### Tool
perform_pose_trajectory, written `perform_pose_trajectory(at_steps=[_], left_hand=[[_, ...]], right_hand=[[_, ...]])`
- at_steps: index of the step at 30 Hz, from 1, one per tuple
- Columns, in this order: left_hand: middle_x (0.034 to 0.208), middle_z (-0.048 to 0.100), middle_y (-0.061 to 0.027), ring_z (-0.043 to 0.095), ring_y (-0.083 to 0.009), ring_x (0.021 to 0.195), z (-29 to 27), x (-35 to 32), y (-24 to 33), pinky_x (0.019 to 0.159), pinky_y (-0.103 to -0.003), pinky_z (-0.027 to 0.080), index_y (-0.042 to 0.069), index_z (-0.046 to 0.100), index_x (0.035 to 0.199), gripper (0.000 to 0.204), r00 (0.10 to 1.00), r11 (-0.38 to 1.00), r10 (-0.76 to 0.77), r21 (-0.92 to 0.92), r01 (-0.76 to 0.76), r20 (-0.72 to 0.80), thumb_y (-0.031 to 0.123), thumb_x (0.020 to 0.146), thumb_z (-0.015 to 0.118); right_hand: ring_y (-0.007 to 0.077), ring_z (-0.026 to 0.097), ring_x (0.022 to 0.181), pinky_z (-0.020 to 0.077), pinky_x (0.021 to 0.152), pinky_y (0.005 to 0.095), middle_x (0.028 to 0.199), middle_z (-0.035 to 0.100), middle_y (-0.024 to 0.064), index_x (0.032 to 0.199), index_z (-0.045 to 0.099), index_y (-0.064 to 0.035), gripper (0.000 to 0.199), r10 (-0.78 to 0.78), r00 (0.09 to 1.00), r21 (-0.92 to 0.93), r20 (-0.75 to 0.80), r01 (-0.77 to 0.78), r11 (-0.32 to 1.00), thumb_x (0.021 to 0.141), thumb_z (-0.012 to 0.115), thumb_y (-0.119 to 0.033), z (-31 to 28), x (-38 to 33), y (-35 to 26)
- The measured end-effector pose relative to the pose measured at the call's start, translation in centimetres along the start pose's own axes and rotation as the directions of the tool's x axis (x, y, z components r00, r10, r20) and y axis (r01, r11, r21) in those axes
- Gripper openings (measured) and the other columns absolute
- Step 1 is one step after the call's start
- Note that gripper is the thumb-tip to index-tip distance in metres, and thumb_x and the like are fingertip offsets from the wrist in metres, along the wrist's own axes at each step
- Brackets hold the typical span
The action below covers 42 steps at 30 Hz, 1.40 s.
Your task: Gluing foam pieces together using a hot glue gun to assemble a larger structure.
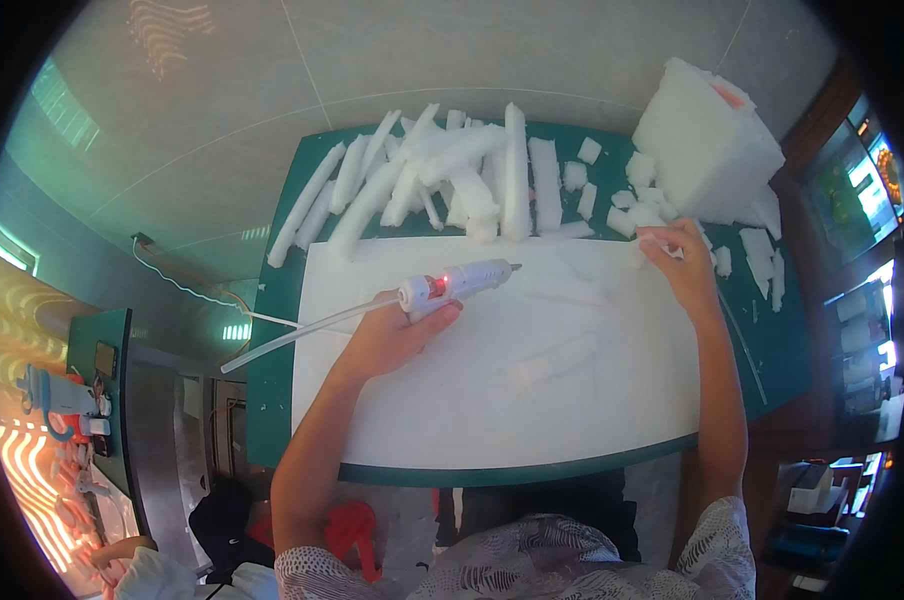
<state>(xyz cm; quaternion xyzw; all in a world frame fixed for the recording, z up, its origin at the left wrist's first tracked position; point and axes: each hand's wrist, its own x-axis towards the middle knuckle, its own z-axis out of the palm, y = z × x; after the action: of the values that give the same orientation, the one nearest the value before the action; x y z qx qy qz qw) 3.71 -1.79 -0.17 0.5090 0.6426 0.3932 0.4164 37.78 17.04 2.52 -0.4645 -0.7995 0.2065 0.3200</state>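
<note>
My left hand (397, 335) is wrapped around the white glue gun (477, 276), holding it above the left half of the white board (432, 425), nozzle toward the right and slightly away from me. A long glue stick (297, 336) juts from its back, out past the board's left edge. My right hand (680, 258) is at the board's far right corner, thumb and fingers curled close together; I can't tell whether they pinch a bit of foam. Small foam chunks (644, 172) lie just beyond, beneath the big foam block (710, 140). Foam strips (462, 152) crowd the green table (270, 425) along the board's far edge, leaving little room there. Between my forearms, the board gives wide open room to its near edge.
</note>
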Motion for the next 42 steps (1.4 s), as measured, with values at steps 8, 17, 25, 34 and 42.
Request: perform_pose_trajectory(at_steps=[8,17,25,34,42], left_hand=[[0.068,0.058,-0.0019,0.054,-0.0093,0.058,0.0,0.1,0.1,0.054,-0.026,0.044,0.002,0.066,0.102,0.034,1.000,1.000,0.026,0.010,-0.026,0.011,0.035,0.092,0.068],[0.067,0.057,-0.0025,0.054,-0.0102,0.058,0.0,0.3,-0.3,0.054,-0.028,0.043,0.003,0.066,0.102,0.033,0.999,0.999,0.033,0.024,-0.033,0.005,0.035,0.092,0.067],[0.098,0.072,-0.0035,0.057,-0.0083,0.062,-0.3,0.3,-0.9,0.053,-0.023,0.050,0.005,0.066,0.116,0.035,0.998,0.996,0.058,0.065,-0.060,0.029,0.032,0.093,0.066],[0.083,0.065,-0.0110,0.059,-0.0199,0.074,-0.4,0.1,-0.2,0.070,-0.033,0.047,0.000,0.066,0.106,0.033,0.994,0.993,0.107,0.047,-0.109,0.029,0.030,0.093,0.065],[0.085,0.065,-0.0131,0.060,-0.0221,0.076,-0.5,0.1,-0.1,0.072,-0.035,0.047,0.000,0.065,0.104,0.034,0.992,0.990,0.121,0.076,-0.123,0.035,0.032,0.093,0.065]], right_hand=[[0.0086,0.054,0.079,0.0449,0.060,0.0218,0.091,0.057,0.0009,0.105,0.073,-0.0070,0.017,-0.029,0.998,0.075,-0.058,0.034,0.997,0.089,0.068,-0.011,0.2,-0.3,-2.5],[0.0046,0.050,0.064,0.0456,0.057,0.0201,0.071,0.050,-0.0030,0.106,0.065,-0.0050,0.019,0.161,0.949,0.390,0.271,-0.261,0.883,0.092,0.067,-0.018,2.3,-0.2,-4.9],[0.0129,0.063,0.089,0.0514,0.074,0.0249,0.099,0.062,0.0040,0.109,0.062,-0.0057,0.029,-0.011,0.882,0.451,0.470,-0.230,0.863,0.084,0.075,-0.010,3.4,0.1,-6.4],[0.0209,0.062,0.100,0.0555,0.087,0.0319,0.109,0.062,0.0099,0.108,0.063,-0.0042,0.029,-0.079,0.885,0.211,0.460,-0.023,0.977,0.082,0.075,-0.007,4.8,0.4,-8.5],[0.0173,0.056,0.091,0.0552,0.080,0.0289,0.105,0.059,0.0065,0.107,0.063,-0.0030,0.030,-0.144,0.882,0.135,0.448,0.092,0.987,0.078,0.074,-0.003,5.5,0.5,-9.4]])
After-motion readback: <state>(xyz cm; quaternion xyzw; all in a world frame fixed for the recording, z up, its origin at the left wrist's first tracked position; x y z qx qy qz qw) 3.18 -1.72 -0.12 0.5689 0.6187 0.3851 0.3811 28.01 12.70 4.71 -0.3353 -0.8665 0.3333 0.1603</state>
